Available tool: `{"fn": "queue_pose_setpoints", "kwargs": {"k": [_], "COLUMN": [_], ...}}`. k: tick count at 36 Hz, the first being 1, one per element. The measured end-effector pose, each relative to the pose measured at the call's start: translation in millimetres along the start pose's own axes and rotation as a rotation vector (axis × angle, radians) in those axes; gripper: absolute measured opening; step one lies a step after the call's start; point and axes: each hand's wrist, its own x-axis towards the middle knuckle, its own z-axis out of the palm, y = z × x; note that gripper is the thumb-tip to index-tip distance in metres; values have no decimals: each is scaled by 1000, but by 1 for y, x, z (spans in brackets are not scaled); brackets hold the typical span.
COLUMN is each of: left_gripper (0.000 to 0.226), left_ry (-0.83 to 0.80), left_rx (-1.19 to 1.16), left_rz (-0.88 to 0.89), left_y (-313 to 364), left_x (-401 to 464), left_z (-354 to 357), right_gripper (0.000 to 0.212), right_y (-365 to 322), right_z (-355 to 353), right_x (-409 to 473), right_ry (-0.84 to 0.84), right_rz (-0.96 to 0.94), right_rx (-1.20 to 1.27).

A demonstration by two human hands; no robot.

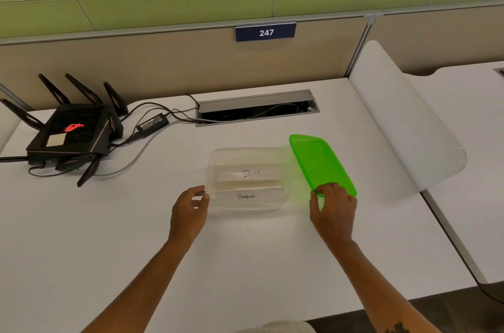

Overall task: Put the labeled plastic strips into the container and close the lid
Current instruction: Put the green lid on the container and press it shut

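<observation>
A clear plastic container (pixel 215 158) stands open on the white desk. Inside it lie two labeled strips, one reading BEAR (pixel 249 173) and one reading PENGUIN (pixel 246 196). The translucent green lid (pixel 317 160) is tilted just right of the container, its near end raised. My right hand (pixel 334 210) pinches the lid's near edge. My left hand (pixel 189 208) is at the container's left front corner, fingertips touching its rim, fingers loosely curled with nothing held.
A black router (pixel 73 133) with antennas, a power brick (pixel 152 124) and cables occupy the back left. A cable hatch (pixel 256 109) is open at the back. A white divider panel (pixel 403 119) stands right of the lid.
</observation>
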Motion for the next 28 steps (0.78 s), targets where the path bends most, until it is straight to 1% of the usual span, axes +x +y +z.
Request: {"fn": "queue_pose_setpoints", "kwargs": {"k": [4,9,11,17,19,20,21,25,28], "left_gripper": [27,33,36,43,44,45,46,52,54], "left_ry": [9,55,85,119,102,88,73,-13,-87], "left_rx": [7,-48,-81,-101,-118,-132,-145,-188,-194], "left_rz": [14,53,73,276,331,352,373,446,455], "left_y": [0,2,5,25,36,43,50,75,85], "left_x": [1,4,6,11,13,14,16,23,26], "left_z": [-2,-5,-5,-6,-4,-3,-2,3,7], "right_gripper": [9,13,15,14,23,28,27,13,12], "right_y": [9,9,5,-23,-35,-41,-47,-67,-79], "right_z": [-24,-60,-74,-107,-115,-117,-117,-106,-89], "right_x": [21,53,66,98,106,111,114,122,123], "right_ry": [116,241,275,381,404,400,388,301,217], "right_rz": [27,150,166,99,86,90,101,205,288], "right_rx": [56,250,316,611,673,702,737,895,977]}}
